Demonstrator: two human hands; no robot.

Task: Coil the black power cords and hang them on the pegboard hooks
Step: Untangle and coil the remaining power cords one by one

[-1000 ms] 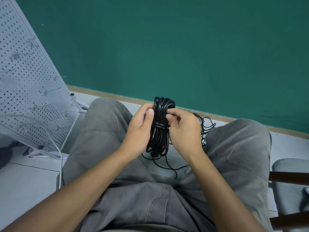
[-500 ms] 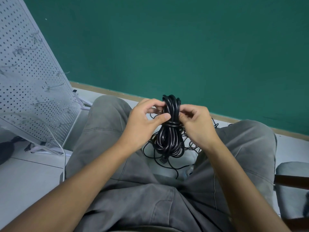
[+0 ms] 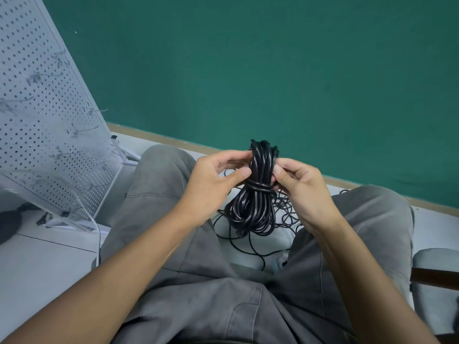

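Note:
A coiled black power cord (image 3: pixel 258 202) hangs upright between my knees, bound around its middle by a couple of turns of its own cable. My left hand (image 3: pixel 213 184) pinches the upper part of the coil from the left, thumb against the bundle just above the wrap. My right hand (image 3: pixel 300 187) grips the same upper part from the right with curled fingers. Loose thin black cords (image 3: pixel 248 244) lie tangled on the floor below the coil. The white pegboard (image 3: pixel 42 125) leans at the left, with several wire hooks (image 3: pixel 82 130) sticking out of it.
I sit with grey-trousered legs (image 3: pixel 159 199) spread, facing a green wall (image 3: pixel 273 70). A white cable (image 3: pixel 94 224) runs down from the pegboard's foot. A dark object (image 3: pixel 8 224) lies at the far left on the floor. A grey padded chair (image 3: pixel 437 269) stands at the right edge.
The coil has been lifted and turned upright, so that the wrap around its middle now faces me. Both hands shifted from closely cupping the bundle to pinching its upper half from either side.

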